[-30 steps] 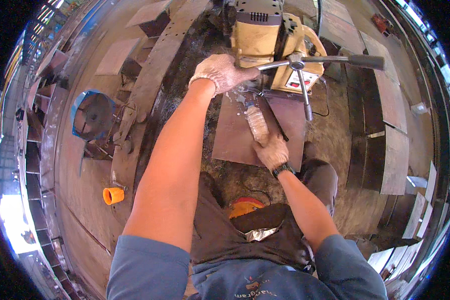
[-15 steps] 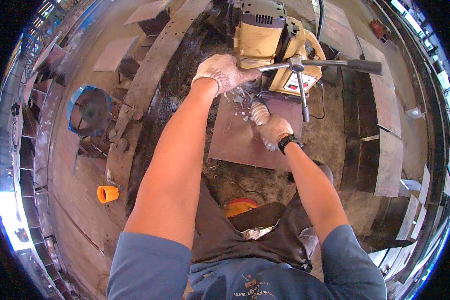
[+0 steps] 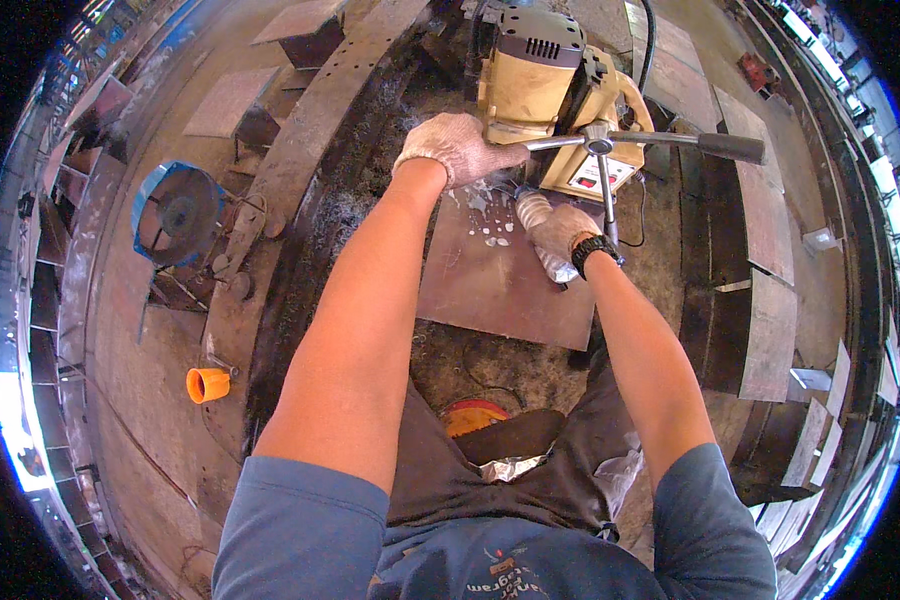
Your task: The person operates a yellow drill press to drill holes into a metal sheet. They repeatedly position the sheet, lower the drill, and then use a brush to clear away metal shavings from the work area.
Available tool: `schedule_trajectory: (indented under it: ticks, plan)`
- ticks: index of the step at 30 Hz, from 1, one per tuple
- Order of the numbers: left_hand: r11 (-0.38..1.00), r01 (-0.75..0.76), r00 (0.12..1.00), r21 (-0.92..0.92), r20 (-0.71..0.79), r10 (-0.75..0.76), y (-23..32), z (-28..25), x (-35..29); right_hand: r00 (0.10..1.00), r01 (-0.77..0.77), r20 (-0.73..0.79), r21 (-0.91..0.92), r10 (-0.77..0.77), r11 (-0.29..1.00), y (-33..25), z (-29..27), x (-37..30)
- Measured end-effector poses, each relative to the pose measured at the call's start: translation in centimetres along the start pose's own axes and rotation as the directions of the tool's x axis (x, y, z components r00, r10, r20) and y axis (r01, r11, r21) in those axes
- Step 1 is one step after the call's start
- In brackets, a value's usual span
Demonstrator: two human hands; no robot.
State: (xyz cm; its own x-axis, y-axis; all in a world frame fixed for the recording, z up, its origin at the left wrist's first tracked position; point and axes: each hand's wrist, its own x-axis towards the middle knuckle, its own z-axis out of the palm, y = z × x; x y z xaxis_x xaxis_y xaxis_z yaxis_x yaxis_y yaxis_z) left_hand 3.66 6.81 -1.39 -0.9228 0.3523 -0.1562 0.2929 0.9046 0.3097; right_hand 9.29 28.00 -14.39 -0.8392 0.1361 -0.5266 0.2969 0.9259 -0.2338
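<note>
A beige and dark grey magnetic drill [image 3: 530,85] stands on a reddish-brown steel plate [image 3: 500,295] in front of me. My left hand [image 3: 450,150], in a pale knit glove, is closed around the left spoke of the drill's feed lever [image 3: 599,146]. Gloved the same way, my right hand [image 3: 562,230] grips a clear ribbed plastic bottle [image 3: 534,209]. The bottle is tilted, its top end close to the drill's cutting area, which is partly hidden. Whitish liquid drops [image 3: 495,232] lie on the plate beside it.
A long dark steel beam [image 3: 305,240] runs along the left. Beyond it are a blue-rimmed round fan-like thing [image 3: 178,215] and an orange cup [image 3: 208,385]. Steel plates [image 3: 770,335] line the right side. A black cable [image 3: 650,45] rises behind the drill.
My right hand and the bottle have moved slightly up and right, closer under the drill. More whitish drops show on the plate. My left hand keeps its hold on the lever.
</note>
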Motion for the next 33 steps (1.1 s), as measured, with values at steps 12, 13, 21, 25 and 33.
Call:
schedule_trajectory:
  ticks: [12,13,21,25,33]
  plan:
    - [0.999,0.004,1.0,-0.04,0.015,-0.003,0.3,-0.1,-0.3,0.994,-0.042,-0.094,0.103,0.052,0.994,0.1,3.5,-1.3]
    - [0.998,0.009,1.0,-0.055,0.017,-0.008,0.0,-0.1,-0.5,0.993,-0.048,-0.103,0.119,0.061,0.992,-0.5,4.3,-2.4]
    - [0.998,0.005,1.0,-0.059,-0.018,-0.006,0.8,0.1,-0.4,0.981,-0.051,-0.172,0.191,0.084,0.98,1.3,10.9,-5.1]
    - [0.999,-0.006,1.0,-0.051,-0.03,0.005,0.8,0.3,-0.2,0.582,0.037,-0.796,0.232,0.168,0.972,4.3,10.3,-4.6]
    - [0.997,-0.033,0.998,-0.072,-0.064,0.029,0.3,1.0,0.4,0.867,0.053,-0.473,0.399,0.156,0.916,11.6,1.8,1.5]
